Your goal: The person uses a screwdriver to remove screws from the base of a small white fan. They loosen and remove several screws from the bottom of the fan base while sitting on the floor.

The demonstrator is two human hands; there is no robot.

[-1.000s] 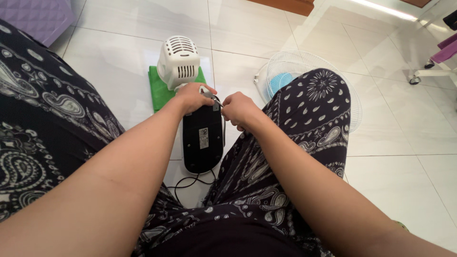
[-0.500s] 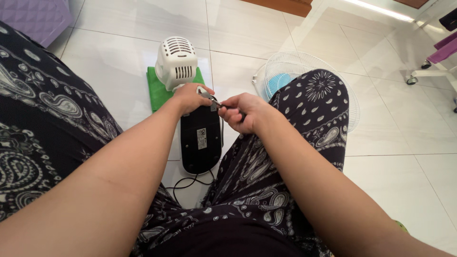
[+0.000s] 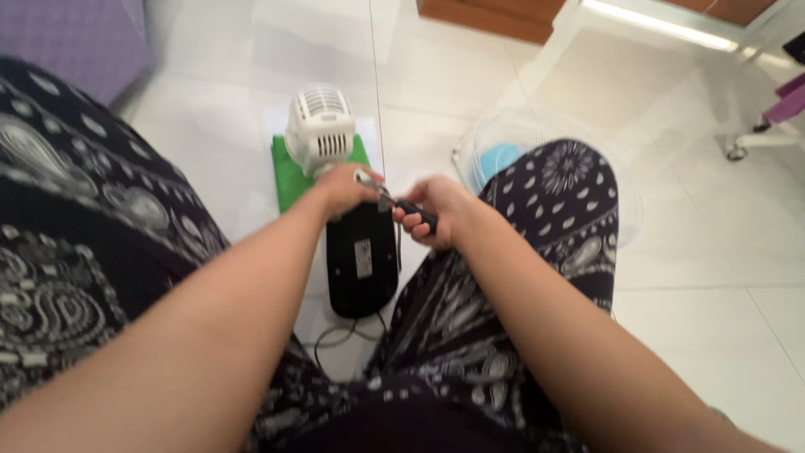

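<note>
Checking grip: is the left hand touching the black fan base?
Touching. The head view shows the left hand resting on the top end of the black fan base, with no gap between them.

Black fan base (image 3: 360, 260), white motor housing (image 3: 320, 127), green mat (image 3: 289, 178), blue fan blade (image 3: 495, 161), and black-and-white paisley trousers (image 3: 537, 252) showing here.

We have a single view, taken from a camera worn on the person's head and facing steeply down and forward over their own lap. It sits close: both forearms fill the lower frame (blurred at the bottom edge). The white tiled floor (image 3: 696, 277) runs to the far edge, where a wooden strip (image 3: 495, 18) crosses the top.
</note>
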